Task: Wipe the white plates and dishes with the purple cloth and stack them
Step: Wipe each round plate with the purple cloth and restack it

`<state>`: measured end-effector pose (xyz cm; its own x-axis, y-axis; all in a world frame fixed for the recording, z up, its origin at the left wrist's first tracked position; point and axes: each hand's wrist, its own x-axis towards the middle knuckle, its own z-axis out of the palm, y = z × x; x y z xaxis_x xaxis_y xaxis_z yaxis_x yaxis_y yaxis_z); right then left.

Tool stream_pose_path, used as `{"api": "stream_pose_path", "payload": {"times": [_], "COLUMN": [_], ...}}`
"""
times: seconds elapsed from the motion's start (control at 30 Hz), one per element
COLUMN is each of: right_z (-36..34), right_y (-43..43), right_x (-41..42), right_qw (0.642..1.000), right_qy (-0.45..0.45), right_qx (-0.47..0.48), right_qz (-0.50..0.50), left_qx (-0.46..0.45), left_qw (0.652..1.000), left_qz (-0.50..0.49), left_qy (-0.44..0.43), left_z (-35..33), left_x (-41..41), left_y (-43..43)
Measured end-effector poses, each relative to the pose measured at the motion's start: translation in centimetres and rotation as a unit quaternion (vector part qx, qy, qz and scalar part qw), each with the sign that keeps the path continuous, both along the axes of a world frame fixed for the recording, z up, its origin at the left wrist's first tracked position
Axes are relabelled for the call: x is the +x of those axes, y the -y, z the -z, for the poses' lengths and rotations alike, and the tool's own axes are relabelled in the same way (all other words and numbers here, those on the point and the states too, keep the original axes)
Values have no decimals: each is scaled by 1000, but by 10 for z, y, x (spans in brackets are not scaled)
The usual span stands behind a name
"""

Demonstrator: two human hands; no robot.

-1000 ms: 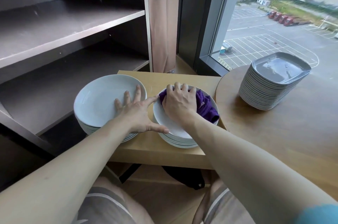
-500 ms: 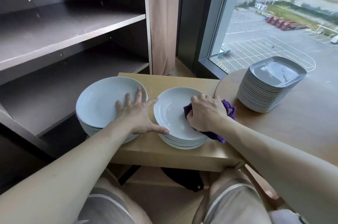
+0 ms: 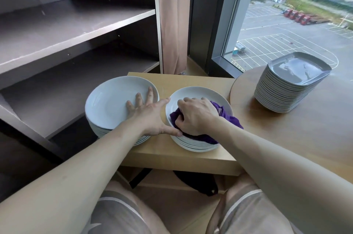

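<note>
Three stacks of white crockery are in view and only one is being worked: the stack of round dishes (image 3: 193,92) under the right hand (image 3: 196,117), whose curled fingers bunch the purple cloth (image 3: 229,122) down into the top dish. The left hand (image 3: 150,117) lies palm down with its fingers straight and spread. Three of them rest on the top plate of the other round stack (image 3: 110,107), which sits under and beyond that hand, while the forefinger and thumb reach across to the near rim of the dish being wiped. It grips nothing. To do this wipe well, I judge the cloth should sweep the whole bowl and then run round the rim, pressing straight down, not sideways, so the stack beneath does not skid on the small wooden table (image 3: 191,80). The bracing thumb should hold that rim steady, and the dish is best lifted clear only once it is dry. By count there are two round stacks side by side. The right one shows about six rims, and the left stack's edges are partly hidden by the forearm, so I cannot count them. One taller stack of squarish plates (image 3: 286,88), roughly fifteen high, stands well beyond the right hand on a round table (image 3: 305,128). There is one cloth.
</note>
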<state>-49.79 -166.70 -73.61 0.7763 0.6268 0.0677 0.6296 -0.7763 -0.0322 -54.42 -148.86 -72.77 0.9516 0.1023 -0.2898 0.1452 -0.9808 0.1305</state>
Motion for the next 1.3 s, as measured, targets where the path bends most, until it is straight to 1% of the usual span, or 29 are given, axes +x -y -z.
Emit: {"api": "stream_pose_path", "payload": {"times": [0.17, 0.23, 0.3, 0.37, 0.5, 0.6, 0.7, 0.93, 1.0, 1.03, 1.07, 1.1, 1.13, 1.17, 1.2, 1.23, 1.3], "right_z": [20, 21, 19, 17, 10, 3, 0, 3, 1, 1, 0, 0, 0, 0, -1, -1, -1], "right_y": [-4, -8, -10, -11, -6, 9, 30, 46, 50, 52, 52, 52, 50, 49, 47, 47, 47], "right_x": [20, 28, 35, 40, 40, 37, 26, -4, -9, -11, -13, -16, -18, -19, -20, -20, -21], "right_qw": [991, 985, 979, 974, 969, 966, 969, 986, 988, 987, 986, 984, 983, 983, 982, 982, 982], "right_qy": [95, 115, 129, 121, 77, 24, -3, 28, 10, -7, -24, -36, -39, -34, -29, -26, -23], "right_qx": [73, 71, 35, -10, -77, -75, -54, -30, -31, -36, -44, -53, -62, -70, -74, -74, -60], "right_qz": [62, 103, 153, 190, 223, 246, 243, 163, 153, 155, 160, 164, 166, 168, 170, 173, 177], "left_qx": [0, 0, 1, 6, 9, 19, 27, 4, 34, 78, 136, 193, 237, 258, 259, 247, 257], "left_qw": [1000, 1000, 1000, 1000, 1000, 1000, 999, 999, 997, 991, 976, 947, 902, 848, 804, 785, 794], "left_qz": [5, 5, 6, 6, 5, 6, 7, 23, 39, 69, 123, 200, 287, 367, 420, 451, 461], "left_qy": [1, 2, 5, 8, 7, 12, 19, 43, 63, 82, 114, 160, 217, 281, 331, 346, 301], "left_z": [1, 1, 2, 3, 4, 6, 8, 2, -1, -4, -7, -9, -8, -5, -2, 0, 4], "left_x": [0, -1, -1, -1, 0, 0, -1, -7, -9, -11, -15, -19, -25, -30, -36, -40, -50], "left_y": [-1, -1, -1, 0, 0, 0, -1, -1, -1, 0, 2, 5, 10, 15, 19, 23, 33]}}
